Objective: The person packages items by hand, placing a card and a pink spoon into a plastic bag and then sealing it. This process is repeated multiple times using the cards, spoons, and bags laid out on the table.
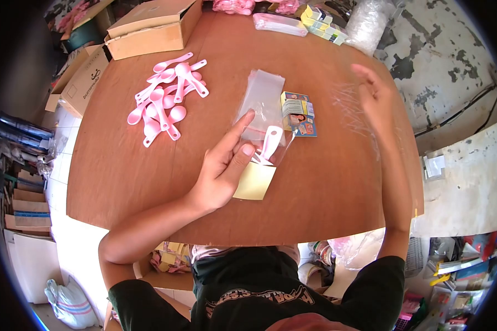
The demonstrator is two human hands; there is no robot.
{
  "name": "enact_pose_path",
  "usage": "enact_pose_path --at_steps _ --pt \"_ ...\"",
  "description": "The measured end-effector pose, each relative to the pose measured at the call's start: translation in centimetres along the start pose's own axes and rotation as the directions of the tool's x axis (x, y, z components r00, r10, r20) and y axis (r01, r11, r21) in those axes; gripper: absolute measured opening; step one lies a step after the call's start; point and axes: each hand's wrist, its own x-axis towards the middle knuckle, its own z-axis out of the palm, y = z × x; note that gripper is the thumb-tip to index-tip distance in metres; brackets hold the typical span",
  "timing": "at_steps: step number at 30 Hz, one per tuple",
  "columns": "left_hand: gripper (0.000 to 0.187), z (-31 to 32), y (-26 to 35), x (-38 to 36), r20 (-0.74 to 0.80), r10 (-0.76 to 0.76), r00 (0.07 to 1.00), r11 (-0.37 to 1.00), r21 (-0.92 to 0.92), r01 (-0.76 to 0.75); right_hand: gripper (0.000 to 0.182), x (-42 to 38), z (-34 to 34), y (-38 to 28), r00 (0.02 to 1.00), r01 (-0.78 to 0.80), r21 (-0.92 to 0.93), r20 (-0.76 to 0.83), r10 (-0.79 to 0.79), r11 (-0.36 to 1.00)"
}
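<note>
My left hand [218,176] grips a clear plastic bag [284,154] between thumb and fingers. Inside the bag is a pale pink spoon [271,142], its handle showing, with a yellow card [255,183] at the near end. My right hand [374,94] is raised over the right of the table, slightly blurred, its fingers apart and no object visible in them. Thin clear strips [349,110] lie scattered beside it. Flat clear bags [262,94] form a stack beyond my left hand, and a small pile of printed cards [299,113] sits to their right.
Many pink spoons [157,102] are heaped on the wooden table [315,187] at left. A cardboard box [152,30] stands on the far left edge. Packed bags [280,24], yellow card packs [323,25] and a plastic roll [368,25] line the far side.
</note>
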Motion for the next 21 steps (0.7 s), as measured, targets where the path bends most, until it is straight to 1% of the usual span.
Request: enact_pose_path --at_steps 2,3,5,6,7,8,9,10,11,12,13,14,15,16,18,20,21 --pt "0.052 0.1 0.0 0.2 0.078 0.070 0.994 0.995 -0.079 -0.064 0.029 -1.6 -0.2 -3.9 0.972 0.041 0.210 0.220 -0.088 0.977" --pt "0.052 0.0 0.0 0.3 0.083 0.076 0.994 0.995 -0.076 -0.069 0.029 -1.3 -1.3 -4.8 0.973 0.044 0.210 0.213 -0.090 0.977" --pt "0.052 0.1 -0.1 0.3 0.065 0.102 0.993 0.990 -0.100 -0.096 0.024 -0.9 -3.5 -5.5 0.899 0.003 0.527 0.371 -0.233 0.850" --pt "0.052 0.0 -0.2 0.3 0.065 0.105 0.992 0.990 -0.100 -0.098 0.030 0.1 -4.3 -3.6 0.888 0.002 0.637 0.353 -0.293 0.771" --pt "0.052 -0.1 -0.2 0.3 0.068 0.105 0.992 0.991 -0.086 -0.099 0.030 1.1 -4.9 -1.6 0.888 0.004 0.637 0.352 -0.295 0.771" --pt "0.052 -0.3 -0.1 0.4 0.071 0.106 0.992 0.992 -0.072 -0.100 0.031 2.2 -5.3 0.5 0.847 -0.103 0.859 0.340 -0.408 0.502" --pt "0.052 -0.4 0.0 0.5 0.072 0.111 0.991 0.992 -0.074 -0.106 0.032 3.4 -5.7 3.0 0.811 -0.227 0.958 0.287 -0.510 0.177" --pt "0.052 -0.5 0.0 0.5 0.077 0.104 0.992 0.993 -0.066 -0.099 0.034 5.1 -5.3 7.2 0.805 -0.358 0.887 0.452 -0.384 0.293" --pt "0.052 -0.3 -0.1 0.3 0.085 0.091 0.992 0.994 -0.062 -0.086 0.036 5.2 -4.8 11.8 0.771 -0.491 0.782 0.595 -0.227 0.384" --pt "0.052 -0.1 -0.3 0.1 0.093 0.095 0.991 0.994 -0.071 -0.089 0.036 3.4 -4.3 15.4 0.773 -0.488 0.779 0.595 -0.219 0.394" --pt "0.052 -0.2 -0.4 0.2 0.101 0.107 0.989 0.994 -0.026 -0.105 0.034 2.3 -3.3 18.2 0.848 -0.353 0.572 0.530 -0.004 0.740" --pt "0.052 -0.5 -0.3 0.5 0.104 0.119 0.987 0.992 0.023 -0.122 0.032 1.7 -2.2 21.1 0.920 -0.240 0.223 0.362 0.149 0.945" --pt "0.052 -0.6 -0.1 0.7 0.094 0.130 0.987 0.991 0.017 -0.132 0.031 1.2 -1.9 22.0 0.968 -0.184 -0.190 0.138 0.211 0.964" --pt "0.053 -0.6 -0.1 0.6 0.098 0.122 0.988 0.992 0.009 -0.123 0.031 1.1 -1.6 20.5 0.968 -0.164 -0.197 0.154 0.196 0.967" --pt "0.053 -0.4 -0.5 0.5 0.100 0.099 0.990 0.995 0.000 -0.100 0.027 -0.7 -0.4 14.2 0.977 -0.201 -0.052 -0.078 0.196 0.978" --pt "0.051 0.0 -0.9 0.7 0.008 0.148 0.989 0.986 -0.077 -0.147 0.031 -2.0 0.0 6.9 0.980 -0.172 0.211 0.132 0.147 0.962" --pt "0.051 0.0 -0.8 0.6 0.005 0.142 0.990 0.987 -0.072 -0.141 0.033 -2.6 -0.1 3.4 0.951 -0.199 0.343 0.292 0.097 0.918"
